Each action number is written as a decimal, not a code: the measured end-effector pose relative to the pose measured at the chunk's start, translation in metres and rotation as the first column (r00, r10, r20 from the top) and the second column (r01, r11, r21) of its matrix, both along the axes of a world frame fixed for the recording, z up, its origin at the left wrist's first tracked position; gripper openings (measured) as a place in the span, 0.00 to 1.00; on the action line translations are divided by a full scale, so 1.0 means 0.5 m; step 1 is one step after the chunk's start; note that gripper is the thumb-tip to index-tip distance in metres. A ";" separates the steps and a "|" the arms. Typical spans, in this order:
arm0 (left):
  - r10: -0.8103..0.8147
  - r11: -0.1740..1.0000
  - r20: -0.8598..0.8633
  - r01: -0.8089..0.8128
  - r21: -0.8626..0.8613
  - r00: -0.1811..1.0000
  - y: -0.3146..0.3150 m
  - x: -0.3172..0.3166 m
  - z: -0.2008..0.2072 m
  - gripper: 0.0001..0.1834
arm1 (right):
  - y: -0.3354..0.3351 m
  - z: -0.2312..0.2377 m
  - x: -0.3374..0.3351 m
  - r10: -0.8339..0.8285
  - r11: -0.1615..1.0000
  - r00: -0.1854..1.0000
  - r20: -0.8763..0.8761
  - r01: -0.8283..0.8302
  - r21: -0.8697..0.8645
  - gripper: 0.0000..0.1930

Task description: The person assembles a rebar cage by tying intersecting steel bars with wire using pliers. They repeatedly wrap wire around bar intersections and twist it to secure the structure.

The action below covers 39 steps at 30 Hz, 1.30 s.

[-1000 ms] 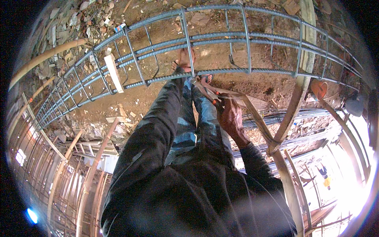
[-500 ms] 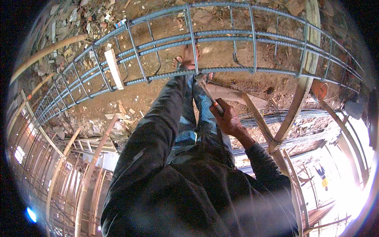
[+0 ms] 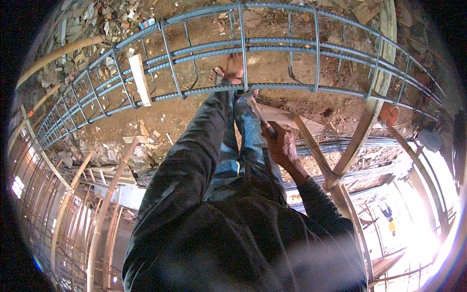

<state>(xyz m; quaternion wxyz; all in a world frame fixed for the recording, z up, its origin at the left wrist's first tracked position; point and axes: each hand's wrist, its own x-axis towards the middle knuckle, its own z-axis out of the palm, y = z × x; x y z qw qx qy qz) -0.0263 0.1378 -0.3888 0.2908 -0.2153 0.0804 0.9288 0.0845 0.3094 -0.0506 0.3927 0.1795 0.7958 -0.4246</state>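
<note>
A long rebar cage (image 3: pixel 279 86), made of ribbed bars and square stirrups, crosses in front of me. My left arm stretches forward to its near bar. My left hand (image 3: pixel 234 65) shows just past that bar, close to a stirrup (image 3: pixel 244 44); its fingers are too unclear to read. In my right hand (image 3: pixel 283 146), the fingers are wrapped round the handle of a slim metal hand tool (image 3: pixel 259 114) with a red band. Its tip points up toward the near bar, beside my legs; the exact shape of the tip is unclear.
A pale wood strip (image 3: pixel 140 80) leans on the cage at left. Wooden posts (image 3: pixel 360 131) meet at right, near bundled rods (image 3: pixel 360 145). An orange container (image 3: pixel 389 115) stands beyond. Bamboo poles (image 3: pixel 104 214) rise at left; rubble (image 3: pixel 87 29) covers the ground. A distant person (image 3: pixel 390 221) is at right.
The view has shifted slightly, moving the cage a little within it. My right hand and the tool have come slightly closer to my body. The left hand stays at the near bar.
</note>
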 end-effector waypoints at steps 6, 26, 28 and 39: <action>0.011 1.000 0.006 -0.011 0.002 1.000 0.010 -0.005 -0.001 0.18 | 0.042 -0.007 -0.013 0.029 0.958 1.000 -0.001 -0.028 -0.287 0.13; 0.023 1.000 0.032 -0.024 0.011 0.999 0.007 -0.004 0.026 0.17 | 0.127 -0.067 -0.012 0.067 0.358 0.548 0.834 0.767 -0.533 0.19; 0.022 1.000 0.036 -0.022 0.009 0.999 0.005 -0.003 0.026 0.16 | 0.120 -0.063 -0.015 0.134 0.399 0.625 0.769 0.676 -0.619 0.24; 0.011 1.000 0.041 -0.011 -0.002 0.999 0.003 -0.001 0.034 0.16 | -0.012 0.048 0.014 0.279 0.896 0.880 -0.385 -0.093 0.435 0.43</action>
